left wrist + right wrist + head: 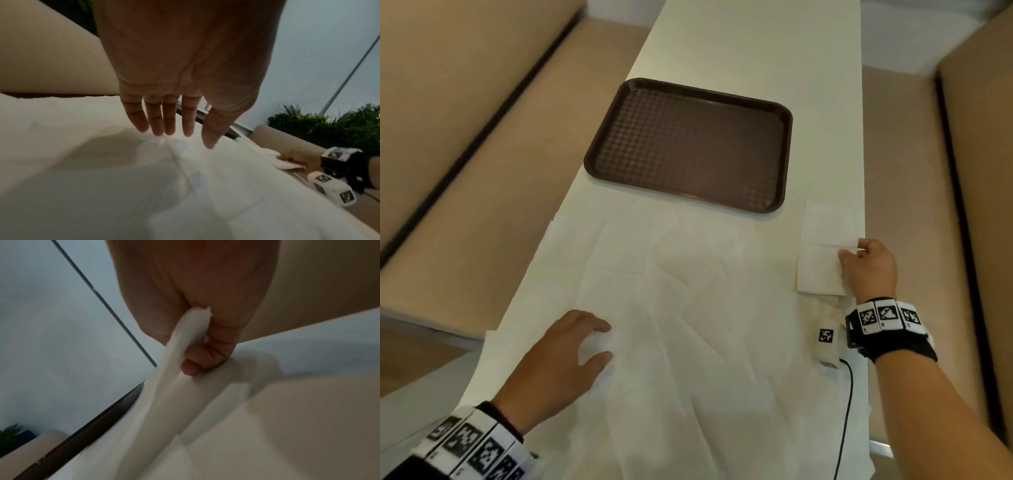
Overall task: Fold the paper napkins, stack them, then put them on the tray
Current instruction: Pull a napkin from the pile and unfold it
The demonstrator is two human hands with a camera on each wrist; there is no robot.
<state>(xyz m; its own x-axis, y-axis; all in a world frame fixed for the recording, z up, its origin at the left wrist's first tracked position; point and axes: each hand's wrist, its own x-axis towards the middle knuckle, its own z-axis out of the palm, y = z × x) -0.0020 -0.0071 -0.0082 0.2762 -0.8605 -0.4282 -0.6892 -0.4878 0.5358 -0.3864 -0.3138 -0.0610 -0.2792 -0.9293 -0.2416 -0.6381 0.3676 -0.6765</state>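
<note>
A brown tray (pixel 690 144) lies bare on the white table, beyond the napkins. Several unfolded white napkins (pixel 671 308) overlap across the near part of the table. My left hand (pixel 571 349) rests on them with straight, spread fingers (pixel 158 123) touching the paper. At the right edge a folded napkin (pixel 822 270) lies on another folded one (pixel 828 222). My right hand (pixel 866 263) pinches the upper napkin's right edge between thumb and curled fingers (pixel 197 360), lifting it a little.
Tan benches (pixel 448 171) run along both sides of the narrow table. A small white device (pixel 827 342) with a black cable lies near the table's right edge by my right wrist. Green plants (pixel 329 126) stand in the background.
</note>
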